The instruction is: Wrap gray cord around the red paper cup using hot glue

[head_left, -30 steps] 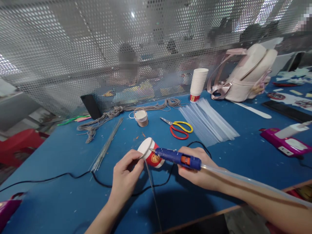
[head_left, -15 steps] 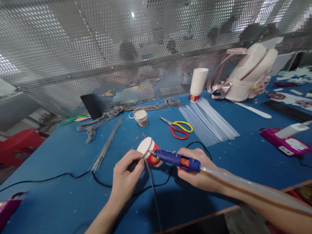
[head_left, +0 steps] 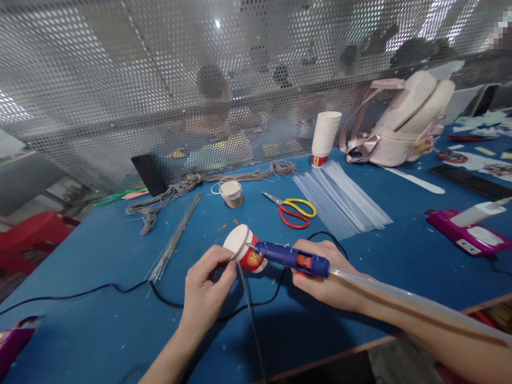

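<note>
A red and white paper cup (head_left: 253, 258) lies tilted on the blue table, its white end toward the upper left. Grey cord (head_left: 248, 298) runs round that end and hangs down toward the table's front edge. My left hand (head_left: 210, 280) pinches the cord against the cup's rim between thumb and finger. My right hand (head_left: 320, 272) is wrapped round a blue glue gun (head_left: 284, 256) with a clear glue stick in its back. The gun's metal tip is at the cup's side, close to the cord; whether they touch I cannot tell.
Red and yellow scissors (head_left: 296, 210), a small wrapped cup (head_left: 231, 193) and clear strips (head_left: 344, 202) lie beyond the cup. Farther back are grey cord bundles (head_left: 184, 186), stacked cups (head_left: 327, 136), a pink bag (head_left: 400, 128) and a perforated screen (head_left: 160, 80). A black cable (head_left: 168, 304) crosses the table.
The glue gun's tip has shifted slightly right and up, away from the cup's rim. The cup has turned a little, while my left hand stays nearly still.
</note>
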Available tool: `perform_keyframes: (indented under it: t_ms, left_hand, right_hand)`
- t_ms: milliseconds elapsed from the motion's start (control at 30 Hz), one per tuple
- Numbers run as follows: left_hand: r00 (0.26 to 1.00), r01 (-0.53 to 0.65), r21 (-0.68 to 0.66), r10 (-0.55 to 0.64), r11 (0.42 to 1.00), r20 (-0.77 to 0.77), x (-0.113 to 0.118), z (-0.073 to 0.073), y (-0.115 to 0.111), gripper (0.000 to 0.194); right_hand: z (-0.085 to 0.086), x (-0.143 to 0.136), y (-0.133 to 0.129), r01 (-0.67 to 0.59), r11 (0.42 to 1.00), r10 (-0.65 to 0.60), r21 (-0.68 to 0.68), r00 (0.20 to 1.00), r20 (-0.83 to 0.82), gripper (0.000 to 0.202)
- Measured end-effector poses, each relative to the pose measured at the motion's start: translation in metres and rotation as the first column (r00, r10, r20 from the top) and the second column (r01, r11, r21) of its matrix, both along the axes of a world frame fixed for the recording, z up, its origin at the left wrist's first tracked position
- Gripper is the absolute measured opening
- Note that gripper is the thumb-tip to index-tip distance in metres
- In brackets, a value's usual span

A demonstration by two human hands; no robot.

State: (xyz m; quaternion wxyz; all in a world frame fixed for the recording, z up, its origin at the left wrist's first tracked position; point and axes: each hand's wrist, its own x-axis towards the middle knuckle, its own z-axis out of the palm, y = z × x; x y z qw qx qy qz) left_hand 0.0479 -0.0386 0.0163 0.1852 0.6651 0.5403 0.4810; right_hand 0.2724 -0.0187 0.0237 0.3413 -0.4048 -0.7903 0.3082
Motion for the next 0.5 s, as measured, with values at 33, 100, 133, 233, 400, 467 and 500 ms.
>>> perform_keyframes:
  t_ms: [33, 100, 133, 233, 400, 467, 500]
  left_hand:
    - [1.0, -0.002, 0.004, 0.002, 1.0, -0.001, 0.0003, 0.0003, -0.0001, 0.011]
    - [1.0, -0.001, 0.014, 0.001, 1.0, -0.002, 0.0006, 0.0005, -0.0002, 0.011]
    - [1.0, 0.003, 0.019, -0.003, 1.0, -0.004, 0.0007, 0.0004, -0.0002, 0.01]
    - [1.0, 0.002, 0.016, -0.002, 1.0, -0.009, 0.0006, -0.0001, -0.0003, 0.011]
    - [1.0, 0.005, 0.05, -0.004, 0.999, -0.02, 0.0003, -0.0001, 0.0002, 0.011]
    - [1.0, 0.002, 0.05, -0.001, 0.999, -0.023, 0.0007, 0.0008, 0.0004, 0.011]
    - [1.0, -0.003, 0.044, 0.005, 0.999, -0.024, 0.001, 0.0014, 0.0005, 0.011]
  right_hand:
    - [-0.0003, 0.0001, 0.0003, 0.007, 1.0, -0.007, 0.0, 1.0, 0.001, 0.004]
    - [-0.0016, -0.0001, 0.0004, 0.004, 1.0, -0.004, 0.006, 1.0, -0.003, 0.004]
    - [-0.0024, -0.0003, 0.0003, -0.006, 1.0, 0.006, 0.009, 1.0, -0.006, 0.004]
    - [-0.0036, -0.0008, -0.0004, -0.026, 1.0, 0.026, 0.01, 1.0, -0.012, 0.004]
    - [-0.0005, 0.0, -0.0002, 0.02, 1.0, -0.02, 0.003, 1.0, 0.019, 0.003]
    - [0.0002, 0.0, -0.0003, 0.018, 1.0, -0.018, 0.008, 1.0, 0.015, 0.004]
    - [-0.0001, -0.0002, -0.0004, 0.007, 1.0, -0.007, 0.01, 1.0, 0.012, 0.004]
